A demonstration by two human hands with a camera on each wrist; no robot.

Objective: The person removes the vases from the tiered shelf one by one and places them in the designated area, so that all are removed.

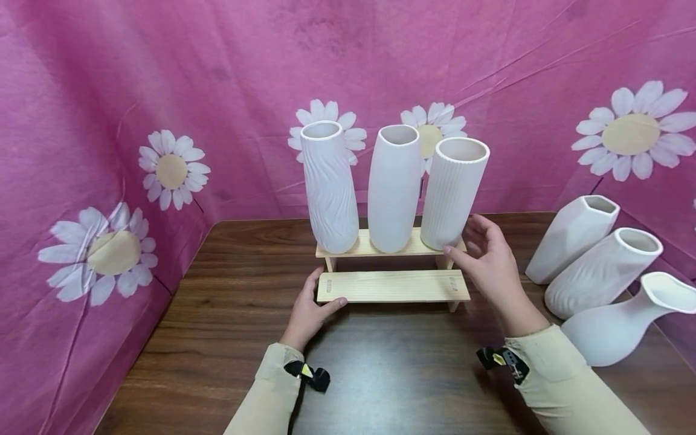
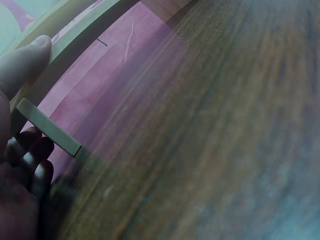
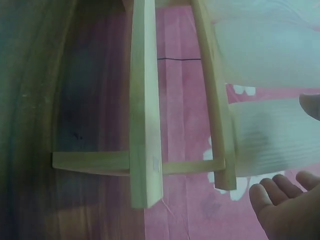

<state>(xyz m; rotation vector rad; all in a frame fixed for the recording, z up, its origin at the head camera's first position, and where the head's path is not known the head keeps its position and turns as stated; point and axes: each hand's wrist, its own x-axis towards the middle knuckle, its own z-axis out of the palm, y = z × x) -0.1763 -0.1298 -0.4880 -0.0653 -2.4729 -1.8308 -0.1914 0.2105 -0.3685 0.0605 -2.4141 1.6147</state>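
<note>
A two-step wooden stand (image 1: 391, 286) sits on the table, its lower step in front of the upper one. My left hand (image 1: 309, 311) grips the left end of the lower step, thumb (image 2: 30, 60) over its edge and the other fingers (image 2: 37, 152) curled by the leg. Along the upper step stand a wavy-ribbed white vase (image 1: 330, 193), a smooth white vase (image 1: 394, 193) and a vertically ribbed white vase (image 1: 452, 196). Beside the ribbed one, my right hand (image 1: 492, 266) has its thumb near the base and its fingers loosely spread, holding nothing.
At the right of the brown wooden table (image 1: 239, 302) stand a faceted white vase (image 1: 571, 238), a twisted white vase (image 1: 600, 275) and a flared-neck white vase (image 1: 620, 326). A pink cloth (image 1: 244, 78) with printed daisies hangs behind and at the sides.
</note>
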